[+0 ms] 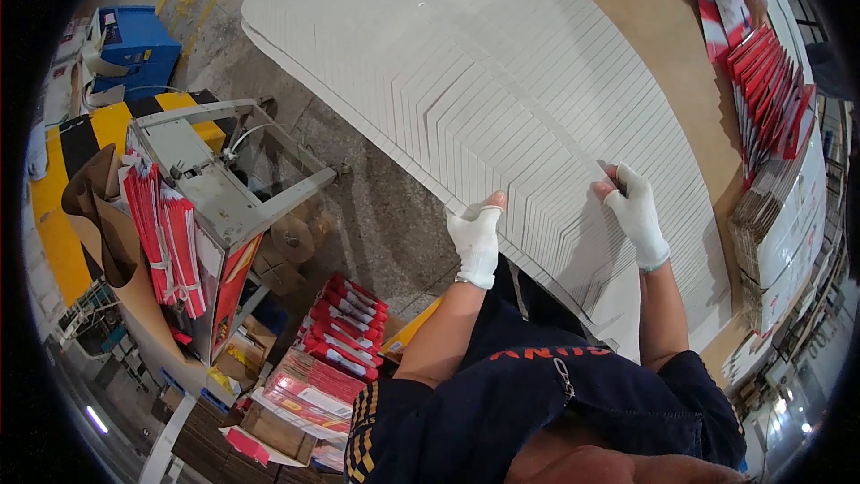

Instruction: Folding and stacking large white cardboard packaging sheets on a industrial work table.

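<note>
Our left hand [475,240] grips the sheets [511,116], thumb on top, while our right hand [636,215], to its right, pinches them, likely steadying the overlap.

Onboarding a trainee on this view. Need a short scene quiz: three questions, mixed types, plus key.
1. True or false: some fingers of the right hand show bare past its white glove.
2. Which colour is the box at the upper left? (a) green (b) blue (c) red
3. Fill in: the ____ hand is at the edge of the overlapping white sheets that faces the grey metal frame.

Key: 1 true; 2 (b); 3 left, the left hand.
</note>
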`<state>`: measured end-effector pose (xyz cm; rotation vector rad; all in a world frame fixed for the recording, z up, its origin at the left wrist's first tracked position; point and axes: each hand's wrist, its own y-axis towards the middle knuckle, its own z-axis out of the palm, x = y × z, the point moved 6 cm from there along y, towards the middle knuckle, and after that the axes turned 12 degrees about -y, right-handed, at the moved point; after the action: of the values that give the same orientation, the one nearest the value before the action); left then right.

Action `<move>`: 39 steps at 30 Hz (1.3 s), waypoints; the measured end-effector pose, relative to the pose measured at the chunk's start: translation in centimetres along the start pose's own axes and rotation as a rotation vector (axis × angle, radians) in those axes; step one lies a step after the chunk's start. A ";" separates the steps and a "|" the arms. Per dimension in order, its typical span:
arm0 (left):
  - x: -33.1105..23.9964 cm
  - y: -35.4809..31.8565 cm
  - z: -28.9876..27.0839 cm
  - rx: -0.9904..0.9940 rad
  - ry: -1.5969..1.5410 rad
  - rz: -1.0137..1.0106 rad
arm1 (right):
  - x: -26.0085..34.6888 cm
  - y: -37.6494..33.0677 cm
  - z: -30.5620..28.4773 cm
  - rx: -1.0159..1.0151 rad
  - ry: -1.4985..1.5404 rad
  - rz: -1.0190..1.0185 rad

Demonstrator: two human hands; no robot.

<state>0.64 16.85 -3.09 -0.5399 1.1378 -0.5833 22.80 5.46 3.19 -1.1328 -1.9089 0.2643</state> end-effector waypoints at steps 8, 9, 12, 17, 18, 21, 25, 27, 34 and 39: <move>0.5 -1.0 0.1 0.137 0.105 -0.100 | -0.2 0.0 -0.3 -0.016 0.024 -0.011; 0.0 -1.3 0.7 0.137 0.108 -0.101 | -0.3 -0.1 -0.5 -0.009 0.007 -0.021; -0.5 -1.6 1.3 0.035 0.063 -0.156 | -0.7 0.1 -0.6 0.027 -0.018 -0.079; 1.0 -0.8 -0.2 0.045 -0.012 -0.121 | -0.6 -0.1 -0.3 0.034 0.005 -0.068; 1.1 -0.9 0.0 0.048 -0.013 -0.126 | -0.8 -0.3 -0.4 0.035 0.014 -0.048; 1.2 -1.1 0.0 0.039 -0.008 -0.078 | -0.7 -0.3 -0.5 -0.005 0.002 -0.082; 1.7 -1.8 -0.3 0.185 0.021 -0.015 | 0.6 -1.9 -1.6 -0.013 -0.020 -0.078; 2.0 -1.9 -0.4 0.206 0.016 -0.079 | -0.5 -2.3 -1.9 0.041 -0.002 -0.002; 2.1 -2.2 -0.3 0.174 0.108 -0.157 | -3.0 -1.6 -0.9 -0.073 0.015 -0.031; 2.0 -2.2 -0.5 0.151 0.104 -0.039 | -3.4 -1.3 -0.4 -0.127 -0.035 -0.066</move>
<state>0.46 13.88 -3.15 -0.4058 1.1719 -0.7316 22.96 1.96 2.21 -1.1526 -2.0132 0.1282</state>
